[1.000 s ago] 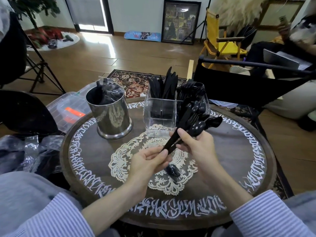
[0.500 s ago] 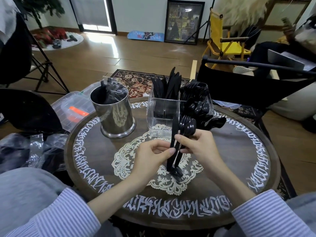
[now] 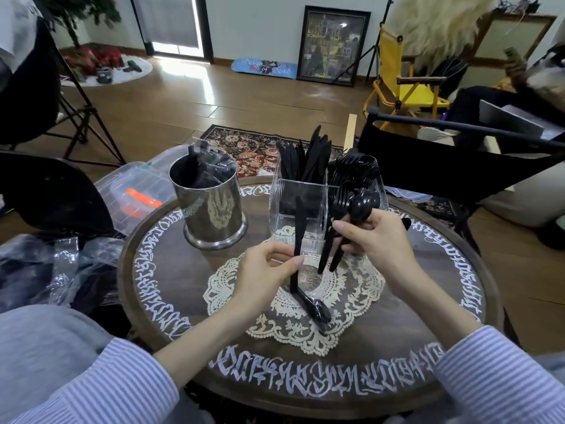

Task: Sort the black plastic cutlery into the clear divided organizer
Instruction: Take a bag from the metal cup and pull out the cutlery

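Cutlery is split between both hands. Left hand (image 3: 269, 270) pinches a knife (image 3: 298, 240) upright; right hand (image 3: 376, 240) grips a fork (image 3: 333, 231) and spoon (image 3: 356, 218), heads up, before the organizer (image 3: 301, 206)

Black all the way through the cutlery: the knife (image 3: 298, 228), the fork (image 3: 337, 209) and the spoon (image 3: 360, 206) were glossy black. The organizer (image 3: 301, 206) behind them was clear. Left of the organizer, a silver metal cup (image 3: 211, 209) shone. In front of it lay a cream lace doily (image 3: 351, 289) on the dark brown table (image 3: 183, 270), ringed with white lettering. Sleeves (image 3: 504, 381) were blue-and-white striped
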